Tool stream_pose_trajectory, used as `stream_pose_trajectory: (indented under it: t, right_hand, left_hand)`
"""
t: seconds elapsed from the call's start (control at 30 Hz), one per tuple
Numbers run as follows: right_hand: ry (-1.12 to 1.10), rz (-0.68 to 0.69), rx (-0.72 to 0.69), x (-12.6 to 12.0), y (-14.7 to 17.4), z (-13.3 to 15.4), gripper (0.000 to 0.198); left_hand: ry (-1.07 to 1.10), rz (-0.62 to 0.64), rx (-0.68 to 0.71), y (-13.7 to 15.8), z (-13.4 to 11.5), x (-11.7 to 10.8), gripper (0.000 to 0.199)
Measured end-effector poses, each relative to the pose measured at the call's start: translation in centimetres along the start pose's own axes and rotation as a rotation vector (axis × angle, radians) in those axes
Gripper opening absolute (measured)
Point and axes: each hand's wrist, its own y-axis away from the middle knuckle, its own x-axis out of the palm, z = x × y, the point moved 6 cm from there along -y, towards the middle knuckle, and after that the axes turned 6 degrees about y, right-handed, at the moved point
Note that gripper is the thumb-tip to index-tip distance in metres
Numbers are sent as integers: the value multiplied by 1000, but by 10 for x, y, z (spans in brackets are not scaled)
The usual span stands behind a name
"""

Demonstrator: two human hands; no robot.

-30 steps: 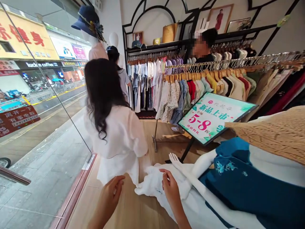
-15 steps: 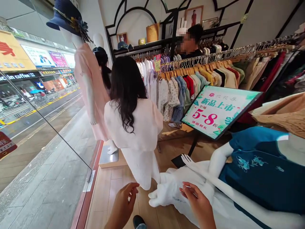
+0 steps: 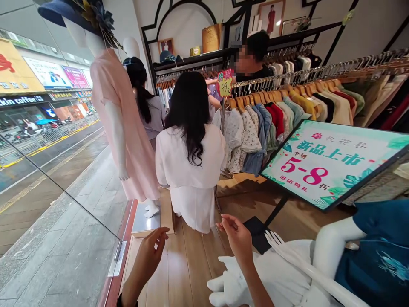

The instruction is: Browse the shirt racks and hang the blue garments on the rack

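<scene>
My left hand (image 3: 150,251) is raised over the wooden floor with its fingers loosely bent and a gap between thumb and fingers; I see nothing in it. Level with it on the right, my right hand (image 3: 235,236) is also half curled and appears to hold nothing. Beyond both hands is a person in white (image 3: 191,162), back turned to me. Just right of my right hand are a white mannequin's fingers (image 3: 275,238) and its white skirt (image 3: 287,268), whose upper body wears a dark blue top (image 3: 367,256).
A mannequin in a pink dress (image 3: 124,123) stands on a low platform (image 3: 147,226) by the glass front. To the right are a tilted sign (image 3: 326,162) and a rack of clothes (image 3: 275,115). Two more people, including one in black (image 3: 255,55), are farther in.
My view has moved forward and turned slightly left. Both hands are higher, and the right one has shifted left. The person in white has moved farther ahead; the mannequin's blue top has slid toward the right edge.
</scene>
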Motion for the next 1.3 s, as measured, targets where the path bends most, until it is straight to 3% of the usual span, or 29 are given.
stream_pose_trajectory:
  t: [0.23,0.4,0.57,0.73,0.9,1.13,1.3]
  right_hand:
    - [-105,-68,83,56,-28,7,68]
    - [-195,-163,109,110,-56,21,74]
    - [-257,-157,148,158,-79,38,80]
    - [-344,-163,258,176,-91,34,83]
    - [-395,-34,361,193,-102,27,76]
    - [-287,117,295,216,-130,38,64]
    - [-200,162,154,221,-172,59,59]
  left_hand:
    - [-24,174,158,-88,11,1,34]
    - [24,262,281,-154,9,-23,32]
    - [55,332,325,-209,22,-43,31]
    - [35,376,394,-244,36,-45,31]
    - [63,426,394,-263,47,-43,29]
    - [134,424,380,-287,56,-50,29]
    - [156,424,352,-314,60,-41,30]
